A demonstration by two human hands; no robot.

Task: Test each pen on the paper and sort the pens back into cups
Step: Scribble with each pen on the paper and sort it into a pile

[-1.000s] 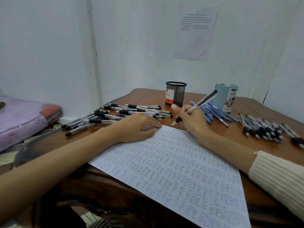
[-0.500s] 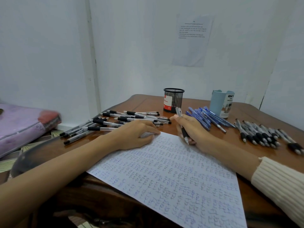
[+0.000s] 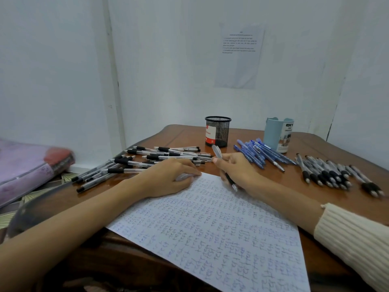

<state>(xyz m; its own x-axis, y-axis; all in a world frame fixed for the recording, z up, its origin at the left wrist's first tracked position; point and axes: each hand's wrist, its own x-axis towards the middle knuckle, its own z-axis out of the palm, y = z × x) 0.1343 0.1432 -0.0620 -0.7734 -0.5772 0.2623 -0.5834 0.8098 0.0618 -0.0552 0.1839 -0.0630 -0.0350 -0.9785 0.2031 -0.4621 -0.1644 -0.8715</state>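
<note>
The pen (image 3: 217,152) is in the right hand (image 3: 235,169), just past the far edge of the paper (image 3: 210,228). It is steeply tilted: its pale back end sticks up and away above the knuckles and its tip points down and near, over the paper's far right margin. The right fingers (image 3: 226,160) are curled and clamped around the barrel, so its middle is hidden. I cannot tell whether the tip touches the sheet.

The left hand (image 3: 168,178) rests on the paper's far left corner with its fingers bent. A pale shape shows under them, and I cannot tell whether it is gripped.

The paper is covered in rows of blue writing. It lies askew on the bench (image 3: 315,199), and its near part appears to reach past the bench's near edge.

Far left of the hands is a spread of clear pens (image 3: 147,159) with black grips, some reaching the bench's left edge. Just right of the right hand lie the blue pens (image 3: 259,154), and further right the grey pens (image 3: 328,173).

Bare wood shows between the paper's right edge and the grey pens. It also shows between the black mesh cup (image 3: 217,131) and the pale blue cup (image 3: 277,134) at the far side.
</note>
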